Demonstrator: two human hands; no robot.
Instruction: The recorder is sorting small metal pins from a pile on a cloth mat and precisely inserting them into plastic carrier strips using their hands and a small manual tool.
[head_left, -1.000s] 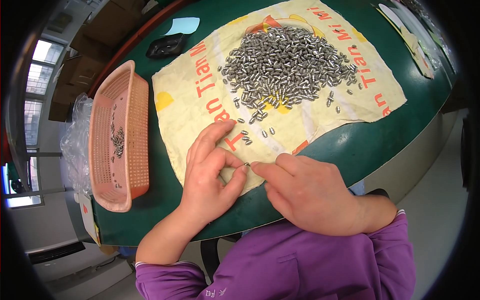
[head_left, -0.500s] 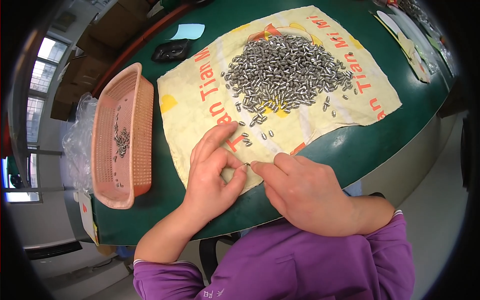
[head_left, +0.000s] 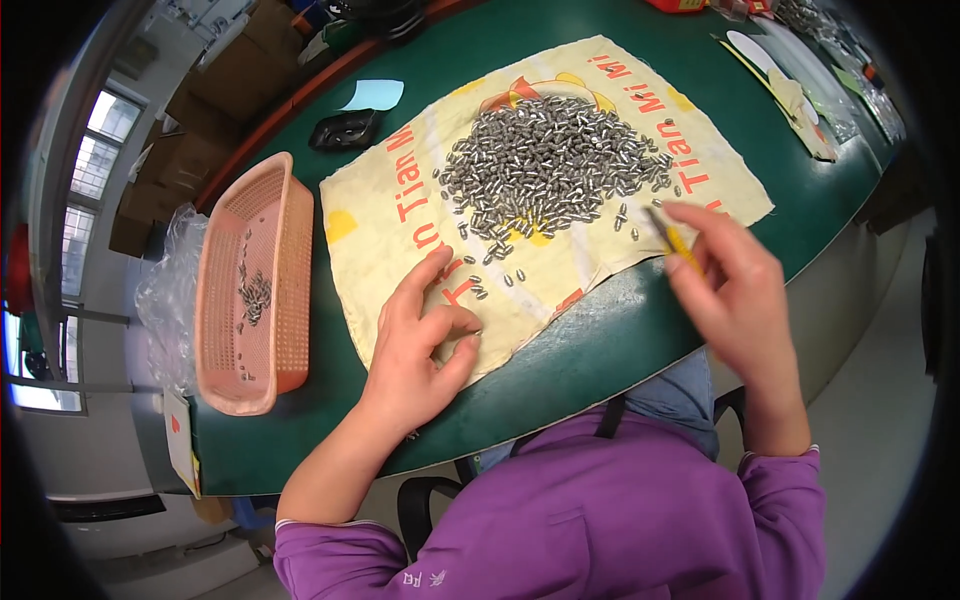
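Observation:
A pile of small silvery metal parts (head_left: 550,165) lies on a pale yellow printed cloth (head_left: 400,260), with a few loose ones nearer me. Over the cloth's near left part, my left hand (head_left: 415,350) pinches thumb and forefinger together, its other fingers raised. Only a tiny bit of a small metal part (head_left: 477,333) shows at those fingertips. To the right, my right hand (head_left: 738,290) is closed around a slim yellow tool with a dark tip (head_left: 680,243), pointing toward the pile. The tool's exact kind cannot be made out.
Left of the cloth stands a pink plastic basket (head_left: 290,330) holding some metal parts. Clear plastic bags (head_left: 165,310) sit beyond it. A black pouch-like item (head_left: 343,130) and a light blue sheet (head_left: 375,95) lie at the back; papers and packets (head_left: 790,90) are far right on the green table (head_left: 600,360).
My right hand has moved away from the left fingertips, to the right and farther off, and now holds the yellow tool. My left hand keeps its pinch. The view has shifted slightly.

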